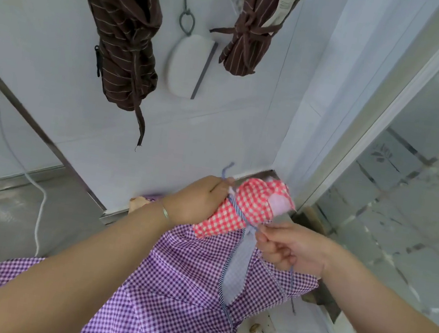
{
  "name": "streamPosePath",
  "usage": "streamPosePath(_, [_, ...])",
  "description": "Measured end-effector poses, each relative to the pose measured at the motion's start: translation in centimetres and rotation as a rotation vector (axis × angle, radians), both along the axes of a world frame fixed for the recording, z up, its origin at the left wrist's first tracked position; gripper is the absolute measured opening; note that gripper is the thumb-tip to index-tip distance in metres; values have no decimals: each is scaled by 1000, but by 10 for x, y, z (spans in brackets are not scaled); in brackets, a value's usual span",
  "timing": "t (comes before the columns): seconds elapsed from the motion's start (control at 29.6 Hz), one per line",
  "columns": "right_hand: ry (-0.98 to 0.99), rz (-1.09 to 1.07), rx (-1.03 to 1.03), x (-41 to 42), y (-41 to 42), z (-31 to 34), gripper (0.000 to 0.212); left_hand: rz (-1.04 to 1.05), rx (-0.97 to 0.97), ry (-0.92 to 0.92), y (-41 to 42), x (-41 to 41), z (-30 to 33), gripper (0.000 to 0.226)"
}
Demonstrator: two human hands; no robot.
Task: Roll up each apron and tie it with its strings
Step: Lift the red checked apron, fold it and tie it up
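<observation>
Left hand (196,200) and right hand (290,246) each pinch a striped string (242,216) end either side of the red gingham apron roll (246,207) — opposed pull to cinch the knot.

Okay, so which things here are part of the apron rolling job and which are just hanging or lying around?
Part of the job:
- red checked apron, rolled, held by the left hand
- its blue string, pinched by the right hand
- two brown striped aprons, already rolled and tied
- purple checked apron, still unrolled

Just lying about:
- white brush on the wall
- white cable
</observation>
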State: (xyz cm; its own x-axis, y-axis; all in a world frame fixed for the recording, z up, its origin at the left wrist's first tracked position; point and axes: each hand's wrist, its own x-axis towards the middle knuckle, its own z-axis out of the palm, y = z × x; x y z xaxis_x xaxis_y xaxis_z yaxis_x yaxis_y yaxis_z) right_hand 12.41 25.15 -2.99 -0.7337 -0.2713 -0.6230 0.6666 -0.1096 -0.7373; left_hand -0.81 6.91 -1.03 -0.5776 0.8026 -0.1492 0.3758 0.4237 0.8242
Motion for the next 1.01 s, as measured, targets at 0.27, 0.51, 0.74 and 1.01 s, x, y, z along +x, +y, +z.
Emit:
streamPosePath(0.27, [-141, 146, 160, -34, 8, 31, 27, -351, -136, 334, 4, 29, 18, 52])
streamPosePath(0.51, [36, 363, 646, -57, -13, 37, 33, -376, -314, 429, 7, 32, 2, 40])
streamPosePath(0.74, [326, 351, 868, -41, -46, -7, 26, -292, -303, 78, -19, 28, -53, 41])
streamPosePath(1.01, [795, 231, 1299, -30, -73, -97, 17, -212, -443, 147, -32, 19, -108, 33])
